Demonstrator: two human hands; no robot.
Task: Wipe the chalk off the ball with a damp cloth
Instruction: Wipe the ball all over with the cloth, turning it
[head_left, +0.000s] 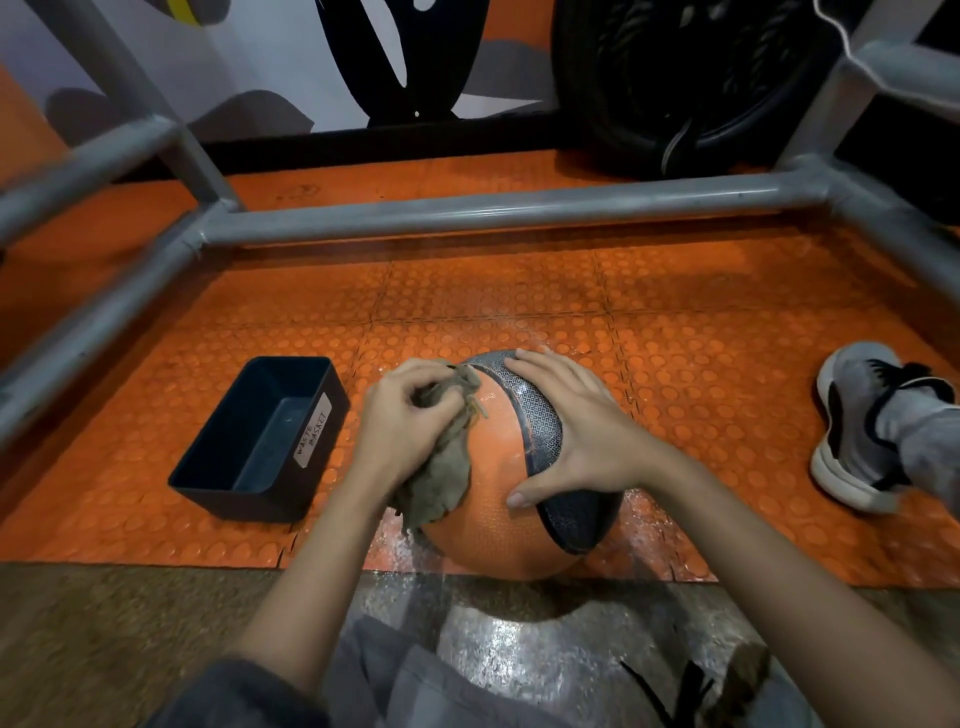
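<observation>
Bin (244, 501) at left on orange floor (675, 291). Just beside it, left hand (400, 421) clenched round cloth (441, 478), pressed to left side of ball (493, 499). Round, no long axis; black band running far-left to near-right. Right hand (576, 431) flat, fingers straight, across band.

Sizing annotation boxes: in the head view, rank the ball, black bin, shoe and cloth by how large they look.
1. ball
2. black bin and shoe: too alike to rank
3. cloth
</observation>
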